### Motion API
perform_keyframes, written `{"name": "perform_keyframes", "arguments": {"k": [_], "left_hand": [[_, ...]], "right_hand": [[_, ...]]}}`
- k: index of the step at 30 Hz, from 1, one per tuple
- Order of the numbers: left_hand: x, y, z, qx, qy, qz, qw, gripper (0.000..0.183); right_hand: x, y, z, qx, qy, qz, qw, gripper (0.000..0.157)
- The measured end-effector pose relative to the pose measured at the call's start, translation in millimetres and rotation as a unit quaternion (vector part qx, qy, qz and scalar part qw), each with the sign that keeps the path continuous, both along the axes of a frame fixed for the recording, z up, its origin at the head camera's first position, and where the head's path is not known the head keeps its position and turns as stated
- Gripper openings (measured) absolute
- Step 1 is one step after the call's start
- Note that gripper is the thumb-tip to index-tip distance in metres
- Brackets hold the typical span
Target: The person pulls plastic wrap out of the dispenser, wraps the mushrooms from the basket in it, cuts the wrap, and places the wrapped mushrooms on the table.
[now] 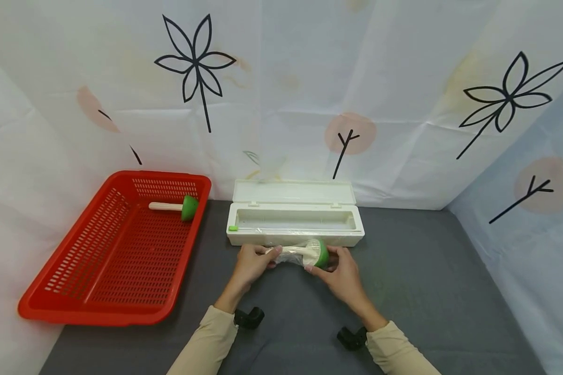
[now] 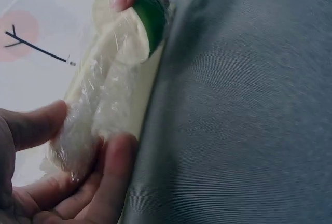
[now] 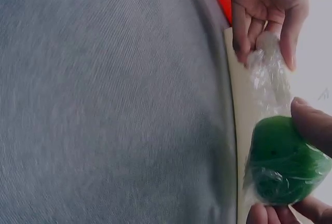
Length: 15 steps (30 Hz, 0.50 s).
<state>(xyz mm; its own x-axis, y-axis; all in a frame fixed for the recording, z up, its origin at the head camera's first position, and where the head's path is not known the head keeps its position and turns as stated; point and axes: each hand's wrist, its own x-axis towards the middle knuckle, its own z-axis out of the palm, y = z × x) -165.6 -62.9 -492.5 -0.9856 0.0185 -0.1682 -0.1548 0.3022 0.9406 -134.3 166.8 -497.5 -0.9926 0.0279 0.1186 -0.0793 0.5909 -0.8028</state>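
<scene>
A mushroom-shaped piece (image 1: 293,251) with a green domed head and a long cream handle lies crosswise between the two hands, wrapped in clear cling film. My left hand (image 1: 255,263) pinches the handle end, where the film (image 2: 106,94) is bunched and wrinkled between thumb and fingers. At the other end, my right hand (image 1: 341,273) grips the green head (image 3: 282,159), thumb on one side and fingertips on the other. Film stretches over the dome in the right wrist view. Right behind the hands stands a white cling film dispenser (image 1: 295,239) with its lid raised.
A red plastic basket (image 1: 98,315) sits at the left, holding a similar green-headed piece (image 1: 189,207) with a cream handle. Grey cloth (image 1: 417,291) covers the table. Patterned white sheets (image 1: 281,94) hang behind and at the sides. Black wrist cameras (image 1: 249,317) are on both wrists.
</scene>
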Motion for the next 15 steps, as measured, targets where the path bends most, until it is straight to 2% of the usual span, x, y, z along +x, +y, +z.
{"name": "perform_keyframes", "arguments": {"k": [3, 5, 10, 15], "left_hand": [[-0.8, -0.1, -6.4, 0.023, -0.013, 0.011, 0.9996, 0.031], [-1.8, -0.2, -10.4, 0.014, -0.016, 0.021, 0.9995, 0.029], [-3.7, 0.7, -18.0, -0.052, 0.009, 0.038, 0.9979, 0.028], [-6.1, 2.1, -21.3, -0.129, 0.063, 0.042, 0.9887, 0.027]], "right_hand": [[-1.5, 0.9, -4.5, 0.010, 0.014, 0.002, 1.000, 0.066], [-3.1, 1.2, -7.4, 0.013, 0.016, 0.003, 1.000, 0.064], [-6.9, 2.4, -11.1, 0.020, 0.018, 0.005, 1.000, 0.057], [-7.6, 4.1, -10.7, 0.045, 0.030, 0.017, 0.998, 0.060]]}}
